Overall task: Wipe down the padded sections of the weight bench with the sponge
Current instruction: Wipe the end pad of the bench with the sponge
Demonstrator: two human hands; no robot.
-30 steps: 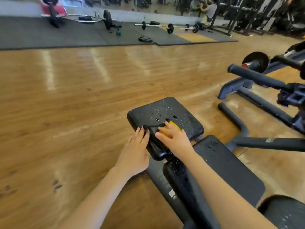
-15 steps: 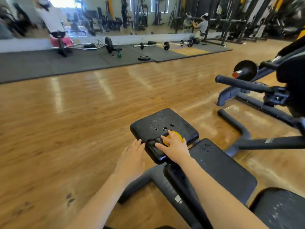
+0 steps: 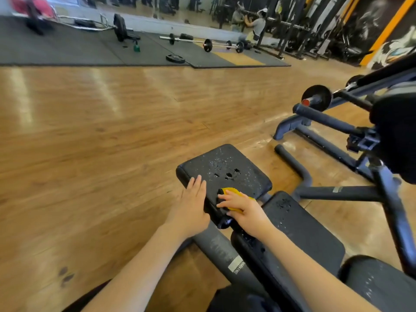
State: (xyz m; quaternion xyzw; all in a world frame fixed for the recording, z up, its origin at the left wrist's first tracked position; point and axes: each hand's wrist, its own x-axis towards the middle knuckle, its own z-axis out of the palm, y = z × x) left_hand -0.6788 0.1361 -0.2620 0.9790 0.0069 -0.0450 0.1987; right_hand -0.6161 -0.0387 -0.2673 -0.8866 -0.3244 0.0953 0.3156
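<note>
R hand (image 3: pixel 244 210) presses yellow sponge (image 3: pixel 233 192) on near edge of small end pad (image 3: pixel 234 167), fingers curled over it | L hand (image 3: pixel 191 204) flat, fingers straight, at pad's 9 o'clock side | long pad (image 3: pixel 301 224) at 5 o'clock, wet spots

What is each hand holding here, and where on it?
Right hand presses the yellow sponge from above; left hand lies flat on the pad, gripping nothing.
</note>
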